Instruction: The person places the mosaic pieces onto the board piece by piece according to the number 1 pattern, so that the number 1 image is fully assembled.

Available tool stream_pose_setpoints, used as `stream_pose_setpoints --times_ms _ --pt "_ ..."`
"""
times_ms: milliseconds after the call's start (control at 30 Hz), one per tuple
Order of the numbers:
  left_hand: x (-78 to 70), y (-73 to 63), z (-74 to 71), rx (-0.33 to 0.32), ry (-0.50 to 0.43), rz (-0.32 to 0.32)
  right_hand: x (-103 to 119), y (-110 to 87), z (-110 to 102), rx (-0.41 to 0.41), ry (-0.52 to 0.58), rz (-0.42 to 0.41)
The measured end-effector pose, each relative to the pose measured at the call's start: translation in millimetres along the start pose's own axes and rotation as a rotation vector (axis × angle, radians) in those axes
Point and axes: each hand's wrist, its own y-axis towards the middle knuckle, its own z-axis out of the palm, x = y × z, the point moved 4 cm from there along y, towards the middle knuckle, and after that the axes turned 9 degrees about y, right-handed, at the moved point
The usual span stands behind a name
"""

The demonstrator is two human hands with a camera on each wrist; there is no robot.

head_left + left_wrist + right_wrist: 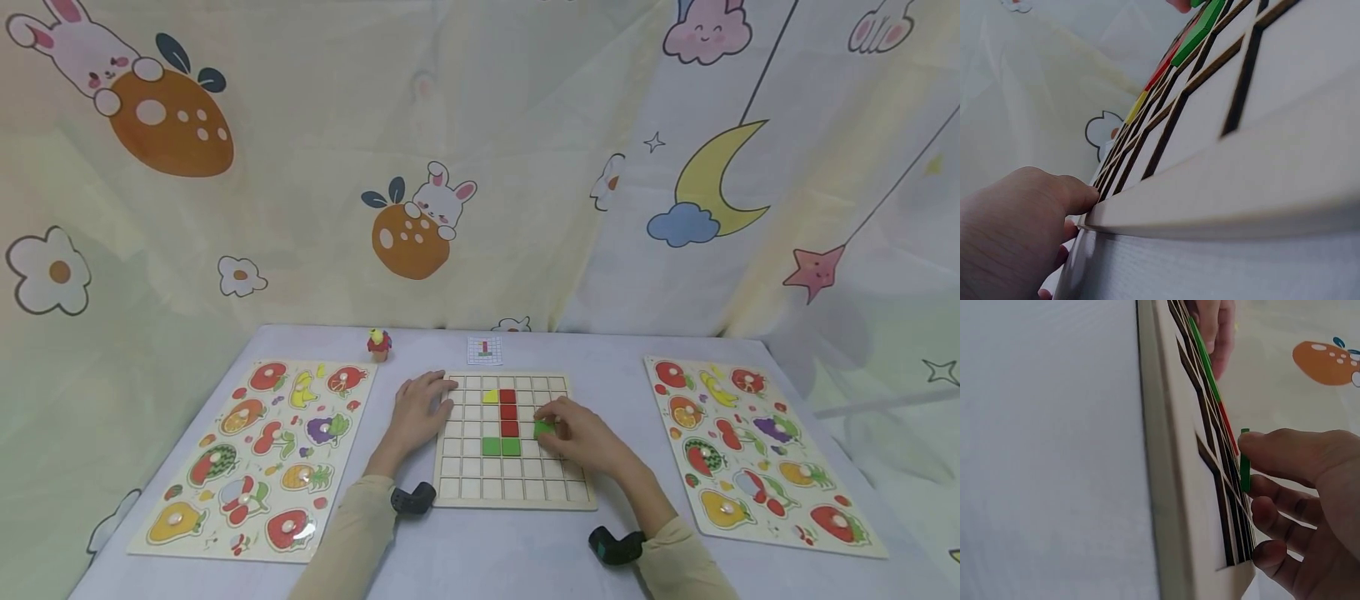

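My right hand [581, 433] pinches a green square tile [543, 428] between thumb and fingers, over the right part of the gridded wooden board [465, 492]. In the right wrist view that green tile [1245, 459] stands on edge, close to the board's surface. My left hand [420, 412] lies at the board's upper left corner, its thumb and fingertips touching the edge. On the board, a column of three red tiles [508, 412] stands above two green tiles [492, 447] side by side. A yellow triangular tile [491, 397] lies left of the top red one.
A small printed grid card [484, 351] lies behind the board, with a colourful little figurine [379, 344] to its left. Fruit puzzle boards flank the work: one on the left [217, 400], another on the right [697, 400]. A patterned cloth [300, 208] hangs behind the table.
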Motion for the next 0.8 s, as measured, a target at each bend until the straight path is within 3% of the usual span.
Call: stream_pose_setpoints --times_ms 367,800 --pt "-0.1 -0.1 -0.8 -0.006 0.003 0.017 7.5 -1.4 10.1 0.121 0.006 -0.077" --pt "-0.3 0.3 -0.2 -0.004 0.007 0.002 11.0 -1.5 13.4 0.148 -0.017 -0.124"
